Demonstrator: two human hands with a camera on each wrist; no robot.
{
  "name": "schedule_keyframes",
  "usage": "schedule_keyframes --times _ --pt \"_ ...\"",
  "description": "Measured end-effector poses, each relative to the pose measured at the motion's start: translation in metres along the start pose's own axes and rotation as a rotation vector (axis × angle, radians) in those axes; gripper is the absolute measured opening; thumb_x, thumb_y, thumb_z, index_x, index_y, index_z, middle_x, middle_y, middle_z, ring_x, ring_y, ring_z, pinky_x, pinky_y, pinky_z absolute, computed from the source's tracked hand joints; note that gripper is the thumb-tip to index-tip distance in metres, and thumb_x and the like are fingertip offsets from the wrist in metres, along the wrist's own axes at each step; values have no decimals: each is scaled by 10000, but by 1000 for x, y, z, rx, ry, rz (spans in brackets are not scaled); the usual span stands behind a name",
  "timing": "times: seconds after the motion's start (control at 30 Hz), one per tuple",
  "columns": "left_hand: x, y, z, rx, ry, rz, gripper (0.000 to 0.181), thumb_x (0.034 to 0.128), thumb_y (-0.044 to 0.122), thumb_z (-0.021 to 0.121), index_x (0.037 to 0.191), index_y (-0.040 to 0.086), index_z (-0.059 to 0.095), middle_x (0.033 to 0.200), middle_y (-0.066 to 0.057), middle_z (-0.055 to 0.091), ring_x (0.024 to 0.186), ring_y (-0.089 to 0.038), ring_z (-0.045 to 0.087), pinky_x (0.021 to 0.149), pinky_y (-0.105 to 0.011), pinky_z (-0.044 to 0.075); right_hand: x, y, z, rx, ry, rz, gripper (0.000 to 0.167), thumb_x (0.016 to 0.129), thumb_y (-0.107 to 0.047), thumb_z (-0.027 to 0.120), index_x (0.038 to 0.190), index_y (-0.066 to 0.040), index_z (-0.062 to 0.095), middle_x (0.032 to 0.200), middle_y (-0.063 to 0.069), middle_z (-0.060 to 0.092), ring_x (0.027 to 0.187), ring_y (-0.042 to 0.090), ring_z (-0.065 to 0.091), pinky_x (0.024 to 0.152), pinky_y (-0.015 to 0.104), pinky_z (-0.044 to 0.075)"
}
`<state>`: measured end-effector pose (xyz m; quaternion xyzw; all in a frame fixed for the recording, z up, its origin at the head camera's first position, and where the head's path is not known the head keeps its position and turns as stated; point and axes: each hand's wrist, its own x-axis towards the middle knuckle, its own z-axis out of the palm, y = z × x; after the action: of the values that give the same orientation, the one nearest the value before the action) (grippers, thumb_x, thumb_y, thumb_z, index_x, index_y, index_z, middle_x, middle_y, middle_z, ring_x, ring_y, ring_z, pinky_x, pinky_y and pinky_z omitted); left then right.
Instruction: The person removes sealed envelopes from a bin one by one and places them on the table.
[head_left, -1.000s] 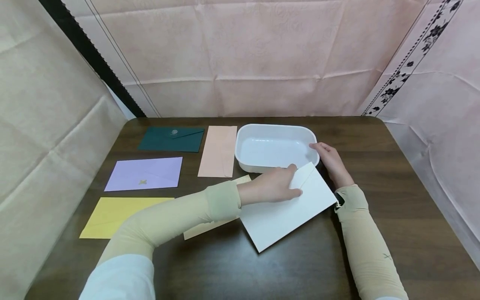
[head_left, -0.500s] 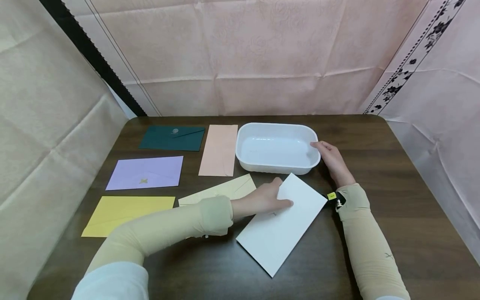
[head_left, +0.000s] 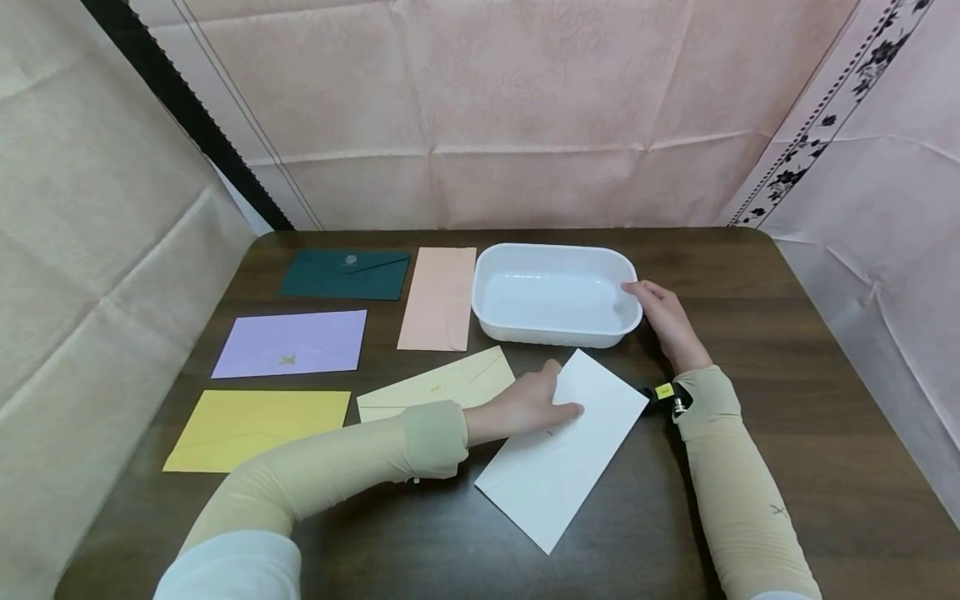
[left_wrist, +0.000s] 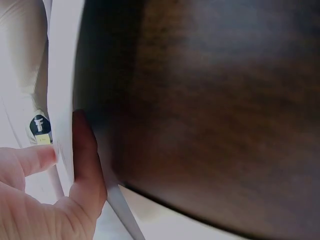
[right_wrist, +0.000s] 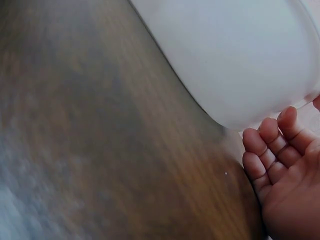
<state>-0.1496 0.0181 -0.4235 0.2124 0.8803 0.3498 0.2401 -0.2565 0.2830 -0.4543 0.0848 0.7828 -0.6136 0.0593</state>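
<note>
My left hand [head_left: 522,406] pinches a white envelope [head_left: 566,467], thumb on one face and fingers on the other. The left wrist view shows the envelope [left_wrist: 64,90] nearly edge-on, raised off the table. With my right hand [head_left: 667,323] I hold the right end of a white rectangular basin [head_left: 555,335], thumb at its rim. In the right wrist view, the fingertips [right_wrist: 268,129] lie against the basin's outer wall [right_wrist: 225,75]. A cream envelope [head_left: 442,383] lies just left of the white one, partly hidden by my left hand and sleeve.
On the brown table [head_left: 787,400] lie a yellow envelope [head_left: 255,425], a lilac envelope [head_left: 292,342], a dark green envelope [head_left: 341,279] and a pink envelope [head_left: 437,300], left of the basin. Pale cloth [head_left: 480,117] hangs behind the table and at both sides.
My left hand has drawn the white envelope back from the basin, toward me and slightly left, turning it steeper. More of the cream envelope shows. The right hand stays on the basin.
</note>
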Motion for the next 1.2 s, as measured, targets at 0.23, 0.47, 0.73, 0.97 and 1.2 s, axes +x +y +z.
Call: schedule_keyframes --times 0.23,0.47,0.73,0.97,1.2 --pt "0 0 2 -7 -2 -18 592 957 351 677 1331 -23 411 884 -64 640 776 -119 609 724 -250 496 -1 0 0 -15 -3 8 545 977 -567 552 1175 -62 609 1346 132 485 1311 293 329 1166 546 151" --pt "3 -4 1 -30 22 -30 620 967 347 677 1321 -71 388 693 -36 579 604 -138 562 613 -252 462 -2 -2 -1 -7 -14 13 539 975 -569 553 1167 -69 613 1365 136 472 1309 286 325 1171 540 150" --pt "5 -9 -1 3 38 -32 583 989 333 655 1318 -75 402 849 -68 601 728 -147 575 678 -263 477 -2 -5 -2 -5 -15 20 511 977 -569 548 1117 -82 614 1371 129 456 1317 283 307 1171 536 144" --pt "3 -8 -5 27 23 -40 523 988 305 654 1288 -60 432 857 -80 619 735 -153 580 696 -266 479 -1 -4 -2 -5 -7 21 500 980 -563 548 1111 -86 626 1366 124 461 1317 278 308 1171 529 139" --pt "0 -7 -8 56 -7 -34 497 990 298 647 1295 -47 459 827 -55 620 721 -149 571 701 -259 468 -1 -2 0 -13 -6 30 512 978 -570 547 1128 -87 624 1396 130 451 1328 282 304 1175 535 138"
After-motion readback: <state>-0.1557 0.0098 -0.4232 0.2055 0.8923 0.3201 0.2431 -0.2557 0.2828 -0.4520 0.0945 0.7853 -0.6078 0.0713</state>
